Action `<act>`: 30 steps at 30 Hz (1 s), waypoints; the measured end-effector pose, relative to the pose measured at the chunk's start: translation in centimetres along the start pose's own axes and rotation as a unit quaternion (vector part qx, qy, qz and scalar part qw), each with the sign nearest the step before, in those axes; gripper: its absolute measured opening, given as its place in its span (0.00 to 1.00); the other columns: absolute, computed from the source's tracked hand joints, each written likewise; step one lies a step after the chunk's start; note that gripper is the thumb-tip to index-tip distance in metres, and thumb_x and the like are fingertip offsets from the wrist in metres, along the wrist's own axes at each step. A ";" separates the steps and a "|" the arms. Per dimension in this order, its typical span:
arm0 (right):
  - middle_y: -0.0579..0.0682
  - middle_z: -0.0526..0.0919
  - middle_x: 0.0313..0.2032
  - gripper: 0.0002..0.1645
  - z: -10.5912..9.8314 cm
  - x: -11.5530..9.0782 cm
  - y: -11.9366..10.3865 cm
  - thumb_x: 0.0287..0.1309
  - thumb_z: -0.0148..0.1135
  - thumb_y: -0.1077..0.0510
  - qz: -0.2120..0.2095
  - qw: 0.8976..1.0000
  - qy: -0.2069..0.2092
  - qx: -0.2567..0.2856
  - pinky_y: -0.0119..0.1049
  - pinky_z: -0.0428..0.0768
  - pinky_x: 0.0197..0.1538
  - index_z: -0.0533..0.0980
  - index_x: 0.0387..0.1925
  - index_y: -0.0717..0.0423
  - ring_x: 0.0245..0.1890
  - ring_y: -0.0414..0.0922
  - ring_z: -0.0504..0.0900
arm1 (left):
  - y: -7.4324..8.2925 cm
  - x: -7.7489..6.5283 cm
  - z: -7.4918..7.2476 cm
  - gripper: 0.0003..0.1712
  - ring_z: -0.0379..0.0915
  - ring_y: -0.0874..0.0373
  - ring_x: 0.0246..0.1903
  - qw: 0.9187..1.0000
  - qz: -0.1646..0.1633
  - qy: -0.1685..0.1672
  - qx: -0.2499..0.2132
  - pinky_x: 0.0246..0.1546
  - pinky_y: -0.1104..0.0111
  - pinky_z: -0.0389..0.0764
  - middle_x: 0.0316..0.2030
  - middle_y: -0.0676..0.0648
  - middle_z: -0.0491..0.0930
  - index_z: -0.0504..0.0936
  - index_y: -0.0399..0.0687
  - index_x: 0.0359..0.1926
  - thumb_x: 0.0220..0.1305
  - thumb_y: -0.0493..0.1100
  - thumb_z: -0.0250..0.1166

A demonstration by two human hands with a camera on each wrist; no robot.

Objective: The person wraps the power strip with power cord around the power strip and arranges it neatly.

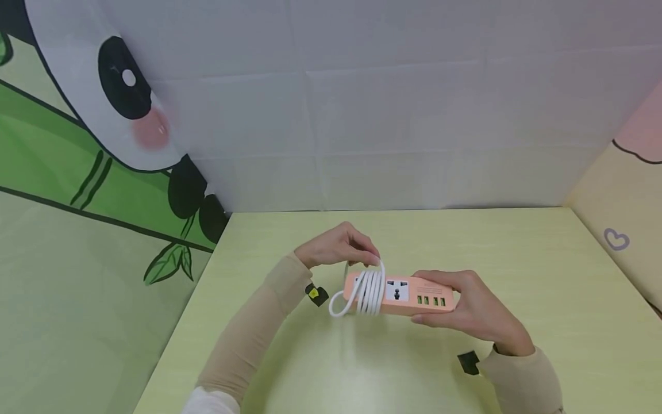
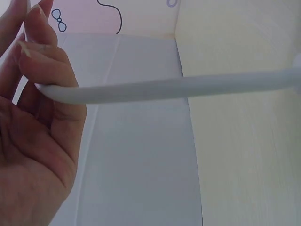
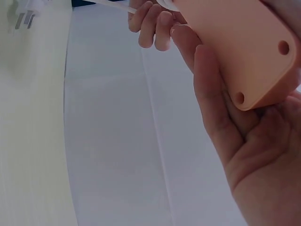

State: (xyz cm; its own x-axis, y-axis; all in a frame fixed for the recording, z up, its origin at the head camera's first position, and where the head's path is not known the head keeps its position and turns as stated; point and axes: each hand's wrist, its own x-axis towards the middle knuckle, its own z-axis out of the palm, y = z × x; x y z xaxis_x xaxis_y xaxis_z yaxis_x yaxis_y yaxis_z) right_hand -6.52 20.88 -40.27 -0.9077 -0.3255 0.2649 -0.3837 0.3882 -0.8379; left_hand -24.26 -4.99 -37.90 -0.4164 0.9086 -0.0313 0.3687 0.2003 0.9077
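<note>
A peach-coloured power strip (image 1: 400, 307) with sockets and several green USB ports is held up above the table. My right hand (image 1: 478, 307) grips its right end, thumb along the near edge and fingers at the far edge. White cord (image 1: 368, 293) is wound in several turns round the strip's left part, and a loose loop sticks out at the left end. Above those turns my left hand (image 1: 338, 246) pinches the cord. The left wrist view shows a taut length of cord (image 2: 141, 92) running from the fingers. In the right wrist view, a blurred plug with metal prongs (image 3: 24, 20) appears at upper left.
A pale yellow-green table (image 1: 517, 253) lies under both hands. Behind it stands a whitish creased cloth wall (image 1: 388, 115), with printed cartoon panels at left and right. A small dark square piece (image 1: 469, 363) is beside the right sleeve.
</note>
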 end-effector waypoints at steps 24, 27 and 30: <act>0.45 0.88 0.43 0.32 -0.5 -0.2 0.0 0.48 0.81 0.59 -0.023 0.998 -0.003 0.051 0.35 0.83 0.38 0.80 0.56 0.43 0.36 0.42 0.83 | -3.0 -1.8 2.3 0.17 0.82 0.56 0.46 0.996 -0.032 0.012 -0.083 0.56 0.62 0.81 0.47 0.46 0.88 0.86 0.41 0.54 0.76 0.45 0.58; 0.46 0.88 0.44 0.32 -0.6 -0.1 0.0 0.48 0.81 0.60 -0.022 0.998 0.002 0.052 0.35 0.83 0.37 0.80 0.56 0.44 0.36 0.43 0.83 | -3.6 -2.0 2.8 0.18 0.82 0.57 0.48 0.992 -0.048 0.041 -0.108 0.58 0.62 0.80 0.49 0.44 0.87 0.85 0.37 0.55 0.76 0.43 0.57; 0.46 0.88 0.45 0.32 -0.7 0.0 0.0 0.48 0.81 0.61 -0.019 0.998 0.011 0.054 0.35 0.83 0.36 0.80 0.56 0.44 0.36 0.43 0.83 | -4.2 -2.1 3.5 0.18 0.82 0.57 0.50 0.988 -0.051 0.067 -0.131 0.60 0.61 0.79 0.51 0.43 0.86 0.84 0.35 0.56 0.76 0.41 0.56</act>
State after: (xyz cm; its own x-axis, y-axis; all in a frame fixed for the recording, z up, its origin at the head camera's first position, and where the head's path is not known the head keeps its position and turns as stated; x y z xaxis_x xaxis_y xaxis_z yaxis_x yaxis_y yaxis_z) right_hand -6.60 21.52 -39.93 -0.8972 -0.3182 0.3061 -0.3975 0.2806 -0.8736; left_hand -22.04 -6.42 -43.09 -0.5526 0.8288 -0.0885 0.0980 0.1701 0.9806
